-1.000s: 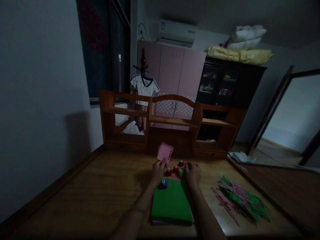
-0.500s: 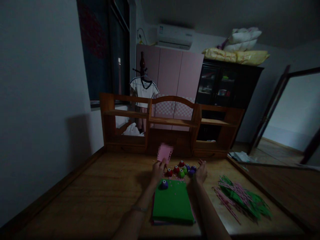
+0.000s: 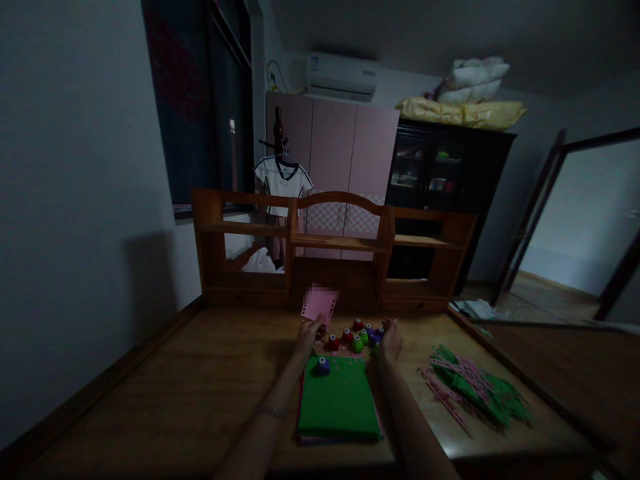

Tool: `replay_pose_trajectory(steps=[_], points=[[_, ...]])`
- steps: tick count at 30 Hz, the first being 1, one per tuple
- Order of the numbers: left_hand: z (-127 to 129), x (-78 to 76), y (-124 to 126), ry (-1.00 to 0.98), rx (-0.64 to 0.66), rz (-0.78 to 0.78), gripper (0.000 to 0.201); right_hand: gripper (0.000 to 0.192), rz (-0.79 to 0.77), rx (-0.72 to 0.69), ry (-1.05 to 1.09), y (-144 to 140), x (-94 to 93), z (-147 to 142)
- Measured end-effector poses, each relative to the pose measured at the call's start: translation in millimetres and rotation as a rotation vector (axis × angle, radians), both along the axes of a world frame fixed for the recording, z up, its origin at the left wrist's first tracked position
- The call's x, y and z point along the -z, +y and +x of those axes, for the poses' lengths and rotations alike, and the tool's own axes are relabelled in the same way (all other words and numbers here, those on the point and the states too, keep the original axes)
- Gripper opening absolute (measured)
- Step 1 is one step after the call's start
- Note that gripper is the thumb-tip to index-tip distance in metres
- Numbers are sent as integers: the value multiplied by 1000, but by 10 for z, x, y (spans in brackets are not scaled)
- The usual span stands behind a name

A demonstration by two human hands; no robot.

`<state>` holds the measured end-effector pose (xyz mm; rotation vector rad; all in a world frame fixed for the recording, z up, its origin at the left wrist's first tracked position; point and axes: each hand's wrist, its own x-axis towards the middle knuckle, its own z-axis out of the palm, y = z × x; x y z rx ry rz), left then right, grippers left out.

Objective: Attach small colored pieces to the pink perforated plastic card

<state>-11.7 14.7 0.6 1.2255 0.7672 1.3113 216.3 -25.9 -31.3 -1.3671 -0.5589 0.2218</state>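
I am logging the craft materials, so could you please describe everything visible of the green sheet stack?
The green sheet stack lies flat on the wooden table, between the person's forearms. Its top sheet is plain green and looks like foam or card; pink edges show underneath. A small purple punch sits on its far left corner, among pale specks.

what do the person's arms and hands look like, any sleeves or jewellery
Both forearms are bare, with no sleeves showing up to the bottom edge of the picture. The left hand has a thin band or bracelet around its wrist. The right hand shows no gloves, and no ring or watch can be made out, though the room is dim and fine detail is hard to tell.
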Motion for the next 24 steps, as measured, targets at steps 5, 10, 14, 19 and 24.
replay_pose_trajectory(steps=[5, 10, 14, 19, 24], points=[[-3, 48, 26, 13, 51, -37, 50, 61, 71, -45, 116, -21, -35, -44], [-12, 44, 26, 38, 58, -68, 50, 62, 159, 50, 186, -59, -120, -11], [-26, 63, 40, -36, 23, -89, 47, 61, 170, 162, 72, -132, -207, 3], [-70, 69, 55, -186, -71, -133, 44, 62, 174, 190, 34, -189, -265, -45], [-114, 3, 16, -218, -91, -100, 42, 61, 185, 163, 51, -196, -269, -60]])
